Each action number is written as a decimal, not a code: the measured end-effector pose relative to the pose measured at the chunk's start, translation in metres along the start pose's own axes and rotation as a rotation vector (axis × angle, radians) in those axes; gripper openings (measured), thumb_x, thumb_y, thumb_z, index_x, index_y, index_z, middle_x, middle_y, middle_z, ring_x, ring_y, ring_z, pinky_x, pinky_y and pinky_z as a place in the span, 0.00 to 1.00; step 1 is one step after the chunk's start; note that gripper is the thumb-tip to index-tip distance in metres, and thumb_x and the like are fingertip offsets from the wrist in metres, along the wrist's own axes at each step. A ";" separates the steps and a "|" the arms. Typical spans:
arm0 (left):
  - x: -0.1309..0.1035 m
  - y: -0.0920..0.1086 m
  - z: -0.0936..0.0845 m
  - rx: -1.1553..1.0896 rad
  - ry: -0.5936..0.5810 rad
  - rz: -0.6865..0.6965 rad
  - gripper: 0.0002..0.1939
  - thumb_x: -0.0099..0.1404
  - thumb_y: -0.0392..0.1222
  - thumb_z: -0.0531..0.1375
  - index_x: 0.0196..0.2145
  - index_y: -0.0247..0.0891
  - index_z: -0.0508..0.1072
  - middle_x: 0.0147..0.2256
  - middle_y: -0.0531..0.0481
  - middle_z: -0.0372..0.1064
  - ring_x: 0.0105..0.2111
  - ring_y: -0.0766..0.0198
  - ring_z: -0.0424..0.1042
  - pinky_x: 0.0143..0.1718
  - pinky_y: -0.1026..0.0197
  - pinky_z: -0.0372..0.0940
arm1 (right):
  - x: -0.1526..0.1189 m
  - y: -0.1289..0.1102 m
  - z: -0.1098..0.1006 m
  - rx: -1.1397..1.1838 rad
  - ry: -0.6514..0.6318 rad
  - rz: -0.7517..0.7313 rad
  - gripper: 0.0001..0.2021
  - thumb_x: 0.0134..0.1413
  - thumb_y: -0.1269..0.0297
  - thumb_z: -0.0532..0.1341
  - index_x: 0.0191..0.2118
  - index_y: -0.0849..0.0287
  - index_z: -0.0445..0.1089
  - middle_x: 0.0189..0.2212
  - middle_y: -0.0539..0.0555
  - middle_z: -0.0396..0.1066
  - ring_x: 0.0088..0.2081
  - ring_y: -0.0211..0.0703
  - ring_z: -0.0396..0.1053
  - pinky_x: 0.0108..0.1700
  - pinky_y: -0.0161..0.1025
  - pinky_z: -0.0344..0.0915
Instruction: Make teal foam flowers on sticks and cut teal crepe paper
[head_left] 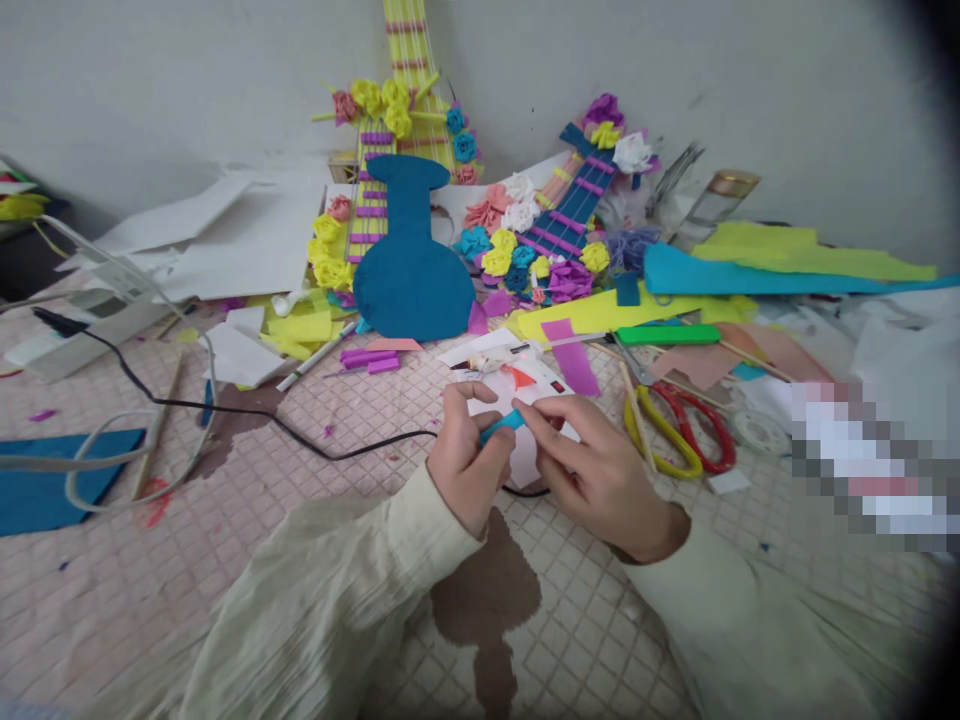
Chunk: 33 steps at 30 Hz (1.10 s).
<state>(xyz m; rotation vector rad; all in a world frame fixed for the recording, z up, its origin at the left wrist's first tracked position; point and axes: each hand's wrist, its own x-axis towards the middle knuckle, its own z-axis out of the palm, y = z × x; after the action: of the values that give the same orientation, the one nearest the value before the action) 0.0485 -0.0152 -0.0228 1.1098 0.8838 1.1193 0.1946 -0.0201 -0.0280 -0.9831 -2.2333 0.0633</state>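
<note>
Over the quilted table cover, my left hand [472,455] pinches a small blue roll of paper [501,427] between thumb and fingers. My right hand [600,470] meets it from the other side, its fingertips closed on the roll's upper right end. Just behind my fingers lies a white device [551,378] with a red switch and an orange part, partly hidden by the hands. A black cord [367,443] runs behind my left hand. Beyond stands a dark blue guitar-shaped cutout [414,285], leaning against a yellow paper guitar [373,215] trimmed with paper flowers.
To the right lie scissors with yellow and red handles [701,440], a green-handled cutter [667,335] and a tape roll [759,430]. Purple paper rolls [371,360] and scraps lie left of centre. A power strip [82,325] sits far left. A smaller flowered guitar [577,210] leans behind.
</note>
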 end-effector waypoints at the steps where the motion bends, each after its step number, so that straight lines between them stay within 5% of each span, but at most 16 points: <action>1: 0.000 0.000 0.000 0.013 -0.003 0.004 0.10 0.57 0.34 0.50 0.34 0.42 0.50 0.16 0.65 0.51 0.12 0.76 0.48 0.13 0.71 0.48 | 0.000 0.001 0.000 -0.033 -0.009 -0.019 0.25 0.50 0.77 0.50 0.56 0.58 0.56 0.39 0.59 0.63 0.41 0.48 0.61 0.41 0.48 0.63; 4: 0.000 0.000 0.000 0.002 -0.019 0.013 0.10 0.57 0.34 0.50 0.34 0.42 0.50 0.16 0.65 0.51 0.12 0.76 0.48 0.14 0.71 0.49 | 0.001 0.000 -0.001 -0.005 0.012 -0.019 0.25 0.50 0.78 0.51 0.55 0.57 0.57 0.39 0.59 0.63 0.41 0.47 0.61 0.41 0.48 0.63; 13: -0.003 0.003 0.002 -0.107 -0.046 0.016 0.10 0.57 0.36 0.51 0.34 0.42 0.50 0.20 0.64 0.55 0.13 0.78 0.50 0.16 0.70 0.50 | 0.006 -0.013 -0.002 0.754 0.045 0.414 0.19 0.53 0.76 0.52 0.48 0.49 0.66 0.37 0.51 0.64 0.36 0.37 0.63 0.35 0.37 0.63; 19: -0.003 0.005 0.002 -0.174 -0.087 0.023 0.10 0.58 0.35 0.50 0.33 0.42 0.49 0.19 0.64 0.56 0.13 0.77 0.50 0.16 0.70 0.49 | 0.003 -0.013 0.002 0.998 0.074 0.525 0.19 0.52 0.76 0.52 0.46 0.49 0.67 0.38 0.51 0.62 0.33 0.35 0.61 0.32 0.36 0.62; 33: -0.002 0.003 0.002 -0.052 -0.014 0.012 0.09 0.57 0.36 0.51 0.33 0.43 0.50 0.16 0.65 0.50 0.12 0.76 0.48 0.14 0.70 0.48 | 0.000 -0.011 0.004 0.297 0.075 0.159 0.26 0.49 0.81 0.48 0.54 0.54 0.59 0.41 0.57 0.63 0.42 0.43 0.63 0.40 0.43 0.64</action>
<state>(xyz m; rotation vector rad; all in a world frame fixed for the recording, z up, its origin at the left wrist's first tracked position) 0.0491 -0.0174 -0.0199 1.0803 0.8335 1.1368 0.1852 -0.0274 -0.0276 -0.9775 -2.0023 0.4105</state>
